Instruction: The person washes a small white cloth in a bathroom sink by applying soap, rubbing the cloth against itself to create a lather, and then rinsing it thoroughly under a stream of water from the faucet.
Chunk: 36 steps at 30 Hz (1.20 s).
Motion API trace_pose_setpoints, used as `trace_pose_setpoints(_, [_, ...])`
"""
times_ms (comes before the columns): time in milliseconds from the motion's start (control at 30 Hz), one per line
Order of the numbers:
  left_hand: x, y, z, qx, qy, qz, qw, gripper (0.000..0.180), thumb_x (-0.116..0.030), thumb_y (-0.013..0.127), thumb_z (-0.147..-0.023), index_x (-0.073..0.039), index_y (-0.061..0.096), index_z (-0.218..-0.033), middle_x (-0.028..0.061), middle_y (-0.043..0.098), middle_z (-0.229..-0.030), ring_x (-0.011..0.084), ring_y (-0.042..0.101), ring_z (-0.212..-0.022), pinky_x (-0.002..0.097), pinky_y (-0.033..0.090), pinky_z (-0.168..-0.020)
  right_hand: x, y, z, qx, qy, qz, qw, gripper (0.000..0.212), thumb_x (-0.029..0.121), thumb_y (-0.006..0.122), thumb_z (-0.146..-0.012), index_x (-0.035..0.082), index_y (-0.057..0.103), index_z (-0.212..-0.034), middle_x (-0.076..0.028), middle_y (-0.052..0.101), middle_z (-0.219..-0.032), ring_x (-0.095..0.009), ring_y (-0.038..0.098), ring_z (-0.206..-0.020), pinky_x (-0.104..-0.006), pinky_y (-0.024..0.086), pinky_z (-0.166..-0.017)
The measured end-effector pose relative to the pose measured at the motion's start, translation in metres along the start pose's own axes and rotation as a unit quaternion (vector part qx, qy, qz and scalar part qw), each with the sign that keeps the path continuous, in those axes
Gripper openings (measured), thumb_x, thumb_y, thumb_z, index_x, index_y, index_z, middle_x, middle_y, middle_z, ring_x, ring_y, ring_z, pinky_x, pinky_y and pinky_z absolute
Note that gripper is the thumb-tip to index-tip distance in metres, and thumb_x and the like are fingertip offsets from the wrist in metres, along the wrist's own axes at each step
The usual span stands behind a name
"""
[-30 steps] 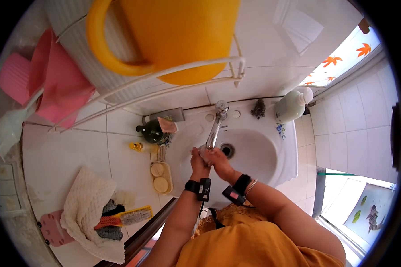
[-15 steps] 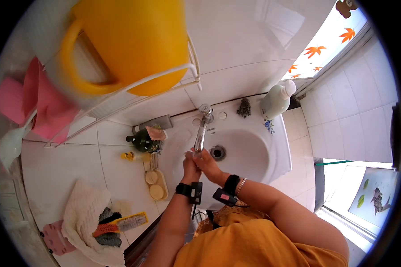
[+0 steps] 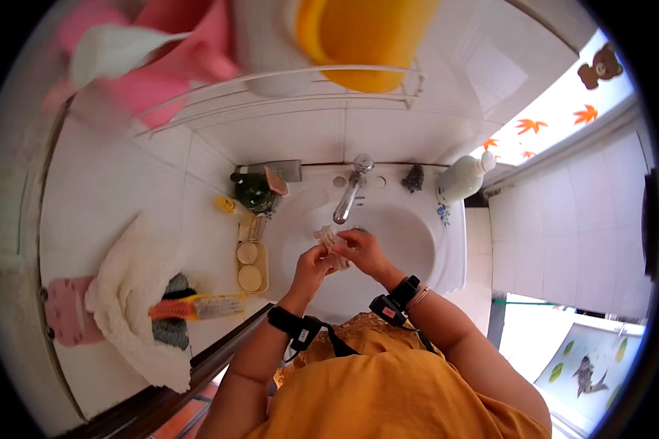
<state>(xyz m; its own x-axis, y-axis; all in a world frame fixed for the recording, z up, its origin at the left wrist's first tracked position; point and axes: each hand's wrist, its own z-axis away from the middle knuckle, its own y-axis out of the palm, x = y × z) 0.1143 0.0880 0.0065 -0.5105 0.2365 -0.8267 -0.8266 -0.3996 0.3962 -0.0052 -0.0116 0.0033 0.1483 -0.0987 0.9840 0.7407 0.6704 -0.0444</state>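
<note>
Over the white washbasin (image 3: 411, 252), my left hand (image 3: 311, 268) and my right hand (image 3: 366, 252) come close together. Between their fingertips is a small, pale, crumpled thing (image 3: 328, 237), pinched by both; its kind cannot be made out. The fingers of both hands are bent around it. Just beyond them, the chrome tap (image 3: 349, 196) reaches over the bowl. My right hand partly covers the dark drain (image 3: 359, 230). Black bands with small boxes sit on both wrists.
A pale pump bottle (image 3: 458, 181) and a dark scrubber (image 3: 413, 178) stand along the basin's back right. At left are a dark green bottle (image 3: 254, 192), a soap dish (image 3: 252, 285) and a white towel (image 3: 135, 300). A wire shelf (image 3: 414, 86) bears a yellow jug (image 3: 366, 44).
My hands have drawn back from beneath the tap toward me and slightly apart. The pale crumpled thing now shows between them. My view has turned, shifting the shelf to the right.
</note>
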Motion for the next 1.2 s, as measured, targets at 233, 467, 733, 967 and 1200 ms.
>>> trace_pose_setpoints(233, [0.009,-0.03,0.007,-0.126,0.017,0.001,0.992,0.012,-0.012,0.047,-0.081,-0.003,0.053,-0.077,0.0019,0.055,-0.072,0.0115,0.054,-0.062,0.0254,0.047,-0.059,0.004,-0.021,0.017,0.003,0.212,-0.236,0.948,0.015,0.019,0.056,-0.082,0.005,0.053,-0.089,0.0,0.055,-0.085,-0.009,0.052,-0.081,-0.0255,0.044,-0.068])
trace_pose_setpoints(467, [-0.017,-0.017,0.003,-0.139,-0.064,0.35,0.924,0.011,-0.016,0.048,-0.082,-0.007,0.047,-0.074,0.004,0.052,-0.074,0.0153,0.053,-0.064,0.0283,0.045,-0.055,0.024,-0.047,0.044,-0.031,0.166,-0.435,0.884,0.011,0.014,0.044,-0.088,0.006,0.048,-0.094,-0.002,0.054,-0.094,-0.018,0.054,-0.09,-0.0348,0.045,-0.079])
trace_pose_setpoints(733, [0.023,-0.007,-0.053,-0.153,-0.019,0.101,0.983,0.019,-0.023,0.055,-0.082,-0.008,0.044,-0.084,0.0048,0.051,-0.073,0.017,0.054,-0.064,0.0302,0.044,-0.045,0.007,-0.071,0.042,-0.118,0.111,-0.451,0.878,0.016,0.014,0.045,-0.087,0.003,0.05,-0.098,-0.007,0.057,-0.092,-0.019,0.057,-0.086,-0.0326,0.046,-0.078])
trace_pose_setpoints(967, [0.049,-0.005,-0.103,-0.083,-0.103,0.244,0.961,0.024,-0.031,0.051,-0.084,-0.008,0.046,-0.089,0.0065,0.052,-0.076,0.0188,0.055,-0.061,0.0326,0.047,-0.045,-0.001,-0.087,0.034,-0.132,0.153,-0.466,0.862,0.02,0.015,0.047,-0.085,0.0,0.051,-0.098,-0.011,0.058,-0.096,-0.023,0.057,-0.087,-0.0346,0.047,-0.078])
trace_pose_setpoints(1200, [-0.003,-0.013,-0.048,-0.101,-0.012,0.106,0.989,0.023,-0.033,0.046,-0.086,-0.01,0.049,-0.088,0.0025,0.047,-0.061,0.012,0.046,-0.043,0.0258,0.035,-0.032,-0.046,-0.098,-0.012,-0.05,0.244,-0.433,0.867,0.028,0.02,0.042,-0.088,-0.003,0.049,-0.102,-0.014,0.056,-0.102,-0.025,0.054,-0.093,-0.0349,0.043,-0.085])
